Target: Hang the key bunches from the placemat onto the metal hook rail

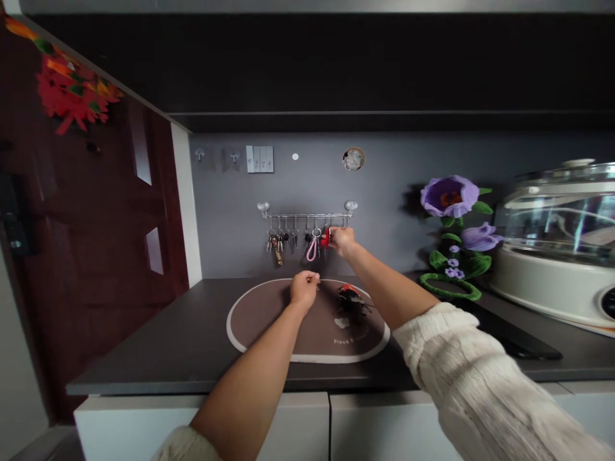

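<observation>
My right hand (343, 242) is raised to the hook rail (307, 216) on the grey wall. Its fingers pinch a bunch of keys with a red tag (325, 238) near the rail's right end. Over the mat, my left hand (304, 289) is closed, thumb and fingertips together; what they hold, if anything, is too small to make out. A pink loop strap (312, 250) hangs with keys just left of the red tag. Farther left on the rail are more keys and a patterned brown fob (277, 251). A dark heap with a red part (350, 298) lies on the mat.
The oval brown mat (259, 320) with a pale rim lies on the dark counter (158, 339). At right stand purple fabric flowers (449, 197), a flat black object (519, 339) and a white appliance with a clear top (552, 256). A dark cabinet (307, 64) overhangs the counter.
</observation>
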Tool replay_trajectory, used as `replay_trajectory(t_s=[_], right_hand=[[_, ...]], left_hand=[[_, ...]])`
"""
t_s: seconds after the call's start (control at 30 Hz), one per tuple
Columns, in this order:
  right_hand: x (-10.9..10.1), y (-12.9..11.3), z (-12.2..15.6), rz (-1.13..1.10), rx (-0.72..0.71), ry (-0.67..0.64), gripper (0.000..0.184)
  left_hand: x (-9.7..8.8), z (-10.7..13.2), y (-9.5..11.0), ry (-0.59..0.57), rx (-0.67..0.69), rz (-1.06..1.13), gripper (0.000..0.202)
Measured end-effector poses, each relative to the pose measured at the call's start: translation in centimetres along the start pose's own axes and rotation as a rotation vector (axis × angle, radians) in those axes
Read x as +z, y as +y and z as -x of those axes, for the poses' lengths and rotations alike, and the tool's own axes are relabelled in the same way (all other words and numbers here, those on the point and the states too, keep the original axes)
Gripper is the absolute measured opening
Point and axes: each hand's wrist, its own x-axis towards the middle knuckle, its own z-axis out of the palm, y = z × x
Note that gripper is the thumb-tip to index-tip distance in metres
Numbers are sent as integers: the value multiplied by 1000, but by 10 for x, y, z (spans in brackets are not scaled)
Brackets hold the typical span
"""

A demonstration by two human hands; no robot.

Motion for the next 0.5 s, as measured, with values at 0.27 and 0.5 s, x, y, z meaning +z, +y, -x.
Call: replay_trajectory(t_s=[0.27,0.5], right_hand=[[-1,14,-19,-42,25,46,12],[-4,23,-18,-22,31,43,12]], left_hand=[[0,1,3,3,-19,22,12],[-1,3,7,-3,-44,55,11]])
